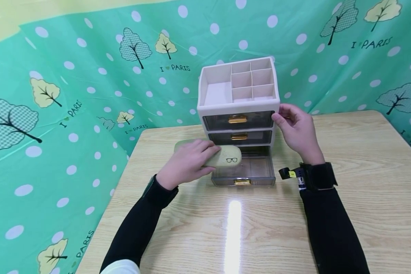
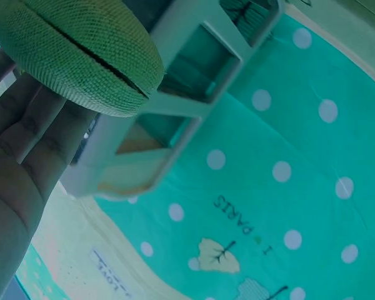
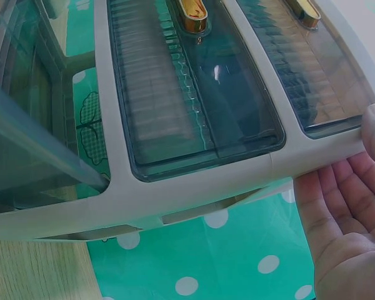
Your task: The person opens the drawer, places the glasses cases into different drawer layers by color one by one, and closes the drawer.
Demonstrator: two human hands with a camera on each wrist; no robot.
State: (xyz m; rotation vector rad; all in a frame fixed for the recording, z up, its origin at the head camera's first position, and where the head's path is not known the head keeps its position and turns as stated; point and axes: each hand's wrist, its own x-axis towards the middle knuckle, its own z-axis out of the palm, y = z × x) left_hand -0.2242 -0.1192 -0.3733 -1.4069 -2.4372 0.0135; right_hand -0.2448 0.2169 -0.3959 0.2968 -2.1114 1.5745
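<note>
My left hand point(image 1: 188, 163) holds a yellow-green glasses case point(image 1: 232, 155) with a small spectacles print on its lid. The case overlaps the pulled-out bottom drawer point(image 1: 265, 171) of a white desktop organizer point(image 1: 239, 107). Seen from the left wrist, the woven case point(image 2: 81, 56) has a dark seam and lies against the fingers. My right hand point(image 1: 299, 129) grips the organizer's upper right side, thumb at the front edge and fingers along the side wall. Two smoky drawers with gold handles, the top one point(image 1: 215, 122) and the middle one point(image 1: 222, 137), are closed.
The organizer's top has a large compartment point(image 1: 219, 93) and several small ones. It stands near the back of a wooden table point(image 1: 356, 160). Behind hangs a green dotted cloth point(image 1: 205, 42) with tree prints. A strap end point(image 1: 285, 173) sticks out from the right wristband.
</note>
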